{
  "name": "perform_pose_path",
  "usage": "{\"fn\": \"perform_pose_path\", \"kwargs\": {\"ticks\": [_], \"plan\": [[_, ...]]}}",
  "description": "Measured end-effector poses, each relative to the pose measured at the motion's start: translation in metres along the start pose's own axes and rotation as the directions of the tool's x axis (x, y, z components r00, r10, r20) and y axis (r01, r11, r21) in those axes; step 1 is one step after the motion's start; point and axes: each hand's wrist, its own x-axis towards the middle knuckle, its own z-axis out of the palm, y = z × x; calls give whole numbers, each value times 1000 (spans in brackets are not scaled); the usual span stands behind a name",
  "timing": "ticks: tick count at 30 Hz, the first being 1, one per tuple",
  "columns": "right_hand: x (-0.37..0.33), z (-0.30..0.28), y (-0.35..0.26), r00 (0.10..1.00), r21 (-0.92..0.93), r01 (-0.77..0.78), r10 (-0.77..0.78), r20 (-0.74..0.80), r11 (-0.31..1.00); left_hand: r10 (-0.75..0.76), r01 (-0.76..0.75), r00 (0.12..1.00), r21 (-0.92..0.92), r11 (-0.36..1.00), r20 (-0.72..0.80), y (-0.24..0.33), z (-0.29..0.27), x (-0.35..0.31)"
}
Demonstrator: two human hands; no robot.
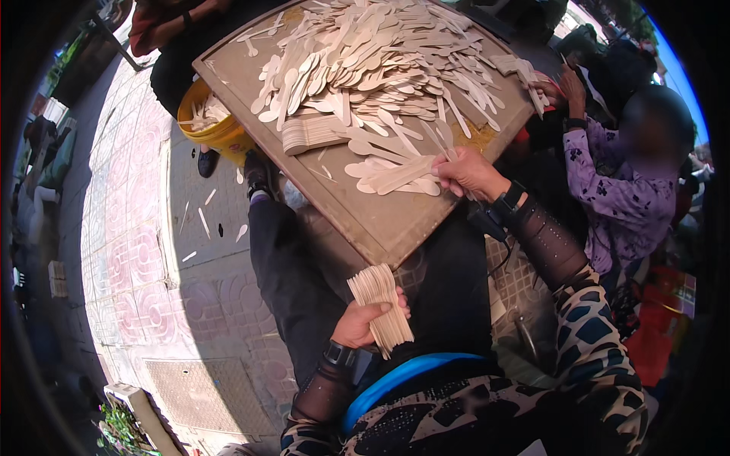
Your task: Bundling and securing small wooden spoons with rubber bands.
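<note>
My left hand (pixel 357 325), low near my lap, is closed around a thick stack of wooden spoons (pixel 382 308) lined up side by side. Over the near right edge of the table, my right hand (pixel 471 175) pinches wooden spoons (pixel 445 141) whose ends stick out past the fingers; their number is hard to make out. Right by those fingers, a loose fan of wooden spoons (pixel 384 179) lies on the tabletop. A neat bundle of spoons (pixel 313 135) rests to the left, against a big jumbled heap of wooden spoons (pixel 365 57).
The brown table (pixel 372 224) has a raised rim. A yellow bucket (pixel 228 140) with wooden pieces stands at its left. To the right sits a person in a purple patterned top (pixel 623 201), one hand near spoons. Another person's arm (pixel 182 23) is at upper left. Stray spoons (pixel 204 222) litter the pavement.
</note>
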Motion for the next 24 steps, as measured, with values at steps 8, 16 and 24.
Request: {"fn": "perform_pose_path", "kwargs": {"ticks": [8, 16, 24], "plan": [[-12, 82, 24, 982, 207, -2, -36, 183, 978, 278, -281, 958, -47, 958, -64, 30, 9, -21], [16, 137, 10, 663, -1, 674, -605, -442, 739, 370, -374, 927, -85, 923, -64, 46, -15, -38], [25, 141, 25, 921, 28, 351, -340, -192, 936, 390, -396, 918, -128, 909, -65, 54, -25, -47]]}}
